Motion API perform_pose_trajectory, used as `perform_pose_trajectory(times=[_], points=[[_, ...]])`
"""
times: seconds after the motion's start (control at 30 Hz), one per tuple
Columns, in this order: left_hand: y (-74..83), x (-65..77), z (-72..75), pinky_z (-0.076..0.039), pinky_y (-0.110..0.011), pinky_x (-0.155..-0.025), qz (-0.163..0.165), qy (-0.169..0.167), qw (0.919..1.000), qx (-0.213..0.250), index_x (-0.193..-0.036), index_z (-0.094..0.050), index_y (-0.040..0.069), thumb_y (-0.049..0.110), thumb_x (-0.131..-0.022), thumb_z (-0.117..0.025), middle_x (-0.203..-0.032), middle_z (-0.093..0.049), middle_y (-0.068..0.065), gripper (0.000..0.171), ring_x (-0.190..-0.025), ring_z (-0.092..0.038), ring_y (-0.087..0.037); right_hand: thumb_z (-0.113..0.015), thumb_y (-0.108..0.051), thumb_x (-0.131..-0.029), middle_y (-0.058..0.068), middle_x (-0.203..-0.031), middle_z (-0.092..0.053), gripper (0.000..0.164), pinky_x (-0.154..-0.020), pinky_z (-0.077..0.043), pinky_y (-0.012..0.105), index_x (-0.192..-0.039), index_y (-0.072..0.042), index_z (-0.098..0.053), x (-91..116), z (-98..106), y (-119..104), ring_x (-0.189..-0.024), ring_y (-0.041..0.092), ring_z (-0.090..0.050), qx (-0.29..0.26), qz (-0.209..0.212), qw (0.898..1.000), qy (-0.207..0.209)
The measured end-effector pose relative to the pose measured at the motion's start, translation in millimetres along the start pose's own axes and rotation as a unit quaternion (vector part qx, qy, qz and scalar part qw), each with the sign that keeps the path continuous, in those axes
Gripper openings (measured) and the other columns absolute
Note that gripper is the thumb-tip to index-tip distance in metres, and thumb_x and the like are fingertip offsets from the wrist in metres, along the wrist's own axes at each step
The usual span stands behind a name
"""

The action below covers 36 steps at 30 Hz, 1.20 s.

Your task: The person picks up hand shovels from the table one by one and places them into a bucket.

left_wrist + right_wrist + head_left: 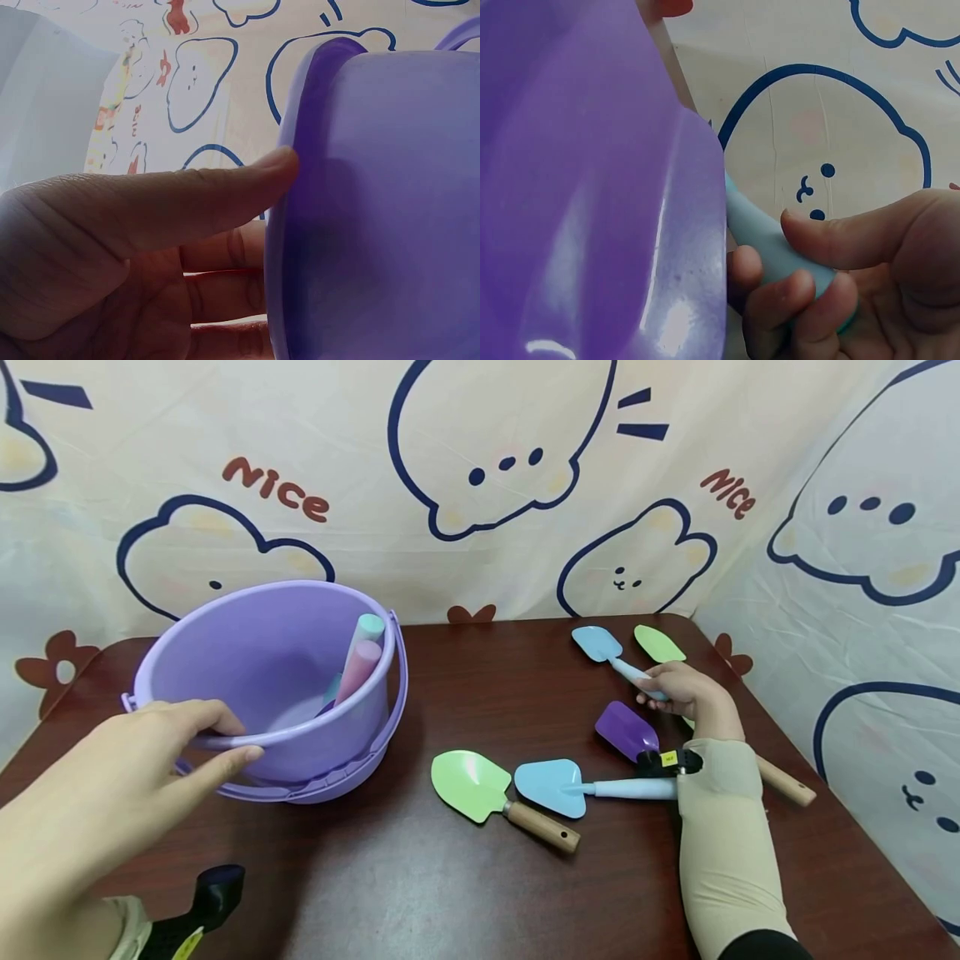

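My left hand point(142, 760) grips the near rim of a purple bucket point(247, 652), thumb on the outside and fingers over the edge in the head view. In the left wrist view the thumb presses the bucket wall point(390, 195). Inside the bucket lean a pink handle point(358, 670) and a teal-tipped handle point(369, 628); their lower ends are partly hidden. At the table's right, my right hand point(684, 687) holds a light blue hand trowel point(597, 643) by its handle. A purple shovel point(628, 731) lies close by, its blade large in the right wrist view.
A green trowel with a wooden handle point(468, 785) and a blue trowel point(551, 785) lie on the dark table point(420, 893). A green blade point(658, 643) lies behind my right hand; a wooden handle point(783, 779) shows beyond the sleeve. Patterned cloth point(360, 560) hangs behind.
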State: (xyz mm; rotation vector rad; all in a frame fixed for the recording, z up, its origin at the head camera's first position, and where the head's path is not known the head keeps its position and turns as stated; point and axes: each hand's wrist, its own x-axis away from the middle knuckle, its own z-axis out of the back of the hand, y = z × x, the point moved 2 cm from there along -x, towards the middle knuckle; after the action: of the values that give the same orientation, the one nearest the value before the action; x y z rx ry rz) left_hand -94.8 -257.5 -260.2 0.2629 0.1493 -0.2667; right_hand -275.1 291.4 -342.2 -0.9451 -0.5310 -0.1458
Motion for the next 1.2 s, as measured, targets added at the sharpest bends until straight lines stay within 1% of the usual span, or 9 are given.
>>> perform_pose_trajectory(times=[0.1,0.2,0.33,0.43,0.73,0.97,1.1,1.2], points=[[0.3,0.0,-0.1,-0.043,-0.025,-0.059,-0.001,0.000,1.0000,0.001,-0.089,-0.067,0.024,0.039,-0.089,-0.074,-0.076,-0.064,0.014,0.017,-0.065,-0.052,0.003,-0.042,-0.016,-0.107,-0.005,-0.080,-0.063,0.044,-0.066,-0.047,0.016,-0.140,0.011,-0.033,1,0,0,-0.066,0.001,-0.052,-0.012,-0.002,1.000,0.002],[0.7,-0.5,-0.1,-0.044,-0.026,-0.059,0.000,-0.003,1.0000,-0.004,-0.089,-0.067,0.024,0.040,-0.088,-0.074,-0.076,-0.064,0.014,0.017,-0.067,-0.054,-0.001,-0.041,-0.015,-0.107,-0.005,-0.080,-0.062,0.043,-0.066,-0.047,0.015,-0.140,0.012,-0.033,3,0,-1,-0.065,0.000,-0.052,-0.025,-0.002,1.000,0.002],[1.1,-1.2,0.3,-0.043,-0.027,-0.059,-0.002,-0.003,0.9999,-0.011,-0.089,-0.066,0.024,0.040,-0.089,-0.074,-0.076,-0.063,0.014,0.017,-0.067,-0.054,-0.005,-0.040,-0.015,-0.107,-0.004,-0.082,-0.061,0.044,-0.066,-0.047,0.014,-0.141,0.012,-0.032,3,3,-1,-0.066,0.001,-0.051,-0.044,0.005,0.999,-0.005],[1.0,-1.4,0.5,-0.042,-0.026,-0.059,-0.004,0.002,0.9999,-0.014,-0.089,-0.066,0.024,0.040,-0.089,-0.074,-0.075,-0.063,0.014,0.017,-0.066,-0.053,-0.005,-0.040,-0.016,-0.107,-0.003,-0.083,-0.060,0.044,-0.066,-0.047,0.014,-0.142,0.011,-0.032,3,6,0,-0.067,0.001,-0.051,-0.050,0.014,0.999,-0.009],[1.3,-1.7,-0.9,-0.042,-0.028,-0.059,0.003,-0.006,0.9999,-0.013,-0.089,-0.066,0.024,0.041,-0.089,-0.073,-0.076,-0.063,0.013,0.018,-0.067,-0.054,-0.007,-0.040,-0.019,-0.108,-0.006,-0.085,-0.056,0.045,-0.063,-0.042,0.014,-0.142,0.010,-0.030,9,10,-2,-0.068,0.002,-0.048,-0.069,0.042,0.997,0.005],[1.7,-1.5,-0.5,-0.042,-0.028,-0.059,-0.003,0.001,0.9999,-0.014,-0.087,-0.066,0.025,0.040,-0.089,-0.074,-0.074,-0.062,0.014,0.017,-0.066,-0.054,-0.006,-0.039,-0.019,-0.108,-0.007,-0.083,-0.055,0.045,-0.062,-0.040,0.016,-0.140,0.011,-0.031,14,12,-6,-0.068,0.002,-0.048,-0.056,0.061,0.997,0.011],[2.1,-1.2,-0.2,-0.045,-0.032,-0.060,0.002,-0.003,0.9999,-0.010,-0.088,-0.066,0.025,0.041,-0.089,-0.073,-0.073,-0.063,0.014,0.018,-0.068,-0.060,-0.009,-0.039,-0.021,-0.108,-0.007,-0.085,-0.054,0.046,-0.062,-0.039,0.016,-0.141,0.010,-0.030,17,13,-11,-0.068,0.002,-0.047,-0.057,0.067,0.996,0.012],[2.3,-1.2,-0.5,-0.047,-0.036,-0.061,0.009,-0.008,0.9999,-0.004,-0.088,-0.066,0.024,0.042,-0.089,-0.072,-0.073,-0.063,0.013,0.020,-0.070,-0.064,-0.012,-0.040,-0.024,-0.108,-0.008,-0.084,-0.054,0.046,-0.063,-0.039,0.017,-0.139,0.009,-0.032,20,13,-16,-0.069,0.003,-0.047,-0.053,0.078,0.995,0.021]])
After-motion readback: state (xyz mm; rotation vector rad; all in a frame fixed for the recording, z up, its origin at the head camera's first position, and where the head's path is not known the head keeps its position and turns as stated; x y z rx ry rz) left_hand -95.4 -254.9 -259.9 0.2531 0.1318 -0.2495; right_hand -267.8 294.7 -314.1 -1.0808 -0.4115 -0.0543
